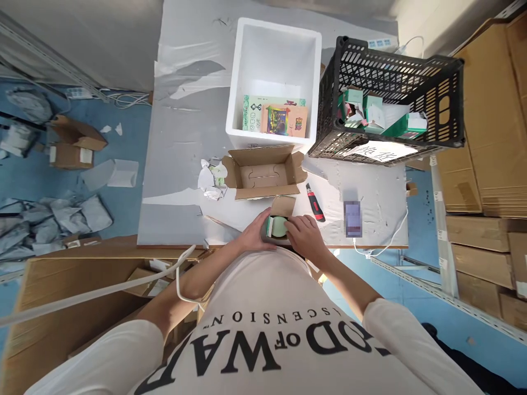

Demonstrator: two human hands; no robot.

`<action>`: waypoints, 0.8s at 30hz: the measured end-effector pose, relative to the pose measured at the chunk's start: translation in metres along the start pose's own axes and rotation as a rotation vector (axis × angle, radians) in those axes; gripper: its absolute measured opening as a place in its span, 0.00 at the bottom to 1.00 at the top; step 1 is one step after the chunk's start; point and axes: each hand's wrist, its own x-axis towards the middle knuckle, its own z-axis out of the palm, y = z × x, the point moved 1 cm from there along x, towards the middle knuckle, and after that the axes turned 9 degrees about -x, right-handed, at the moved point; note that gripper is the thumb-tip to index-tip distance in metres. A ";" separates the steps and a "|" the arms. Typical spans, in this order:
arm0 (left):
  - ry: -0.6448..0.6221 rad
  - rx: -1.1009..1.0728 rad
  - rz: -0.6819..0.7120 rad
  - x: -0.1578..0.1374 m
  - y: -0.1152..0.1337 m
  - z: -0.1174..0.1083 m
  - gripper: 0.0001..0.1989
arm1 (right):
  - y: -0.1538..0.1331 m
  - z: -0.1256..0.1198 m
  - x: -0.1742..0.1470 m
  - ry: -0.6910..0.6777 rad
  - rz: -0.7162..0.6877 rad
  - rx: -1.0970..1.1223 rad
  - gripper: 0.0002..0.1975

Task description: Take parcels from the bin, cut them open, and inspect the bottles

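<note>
Close to my body, at the table's front edge, a small cardboard box stands with its top flap up. Inside it sits a pale green round item beside a white and green piece. My left hand grips the box from its left side. The curled fingers of my right hand reach in at the right, their tips on the edge of the round item. Just beyond lies a larger open cardboard box, with no contents visible. A red and black utility knife rests to the right.
A white foam box holds flat printed packs. Beside it, a black plastic crate contains several green and white cartons. Crumpled paper lies left of the open box. A phone with a white cable is at right.
</note>
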 end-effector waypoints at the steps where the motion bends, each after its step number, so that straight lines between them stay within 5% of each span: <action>1: 0.016 0.017 -0.013 0.003 0.001 0.001 0.59 | -0.005 -0.003 0.007 -0.038 -0.005 -0.027 0.14; 11: 0.094 0.010 -0.040 0.014 -0.005 0.011 0.47 | -0.039 -0.022 0.050 -0.414 -0.039 -0.194 0.19; 24: 0.073 0.051 -0.042 0.004 -0.015 0.011 0.31 | -0.013 -0.046 0.047 -0.407 -0.508 -0.119 0.15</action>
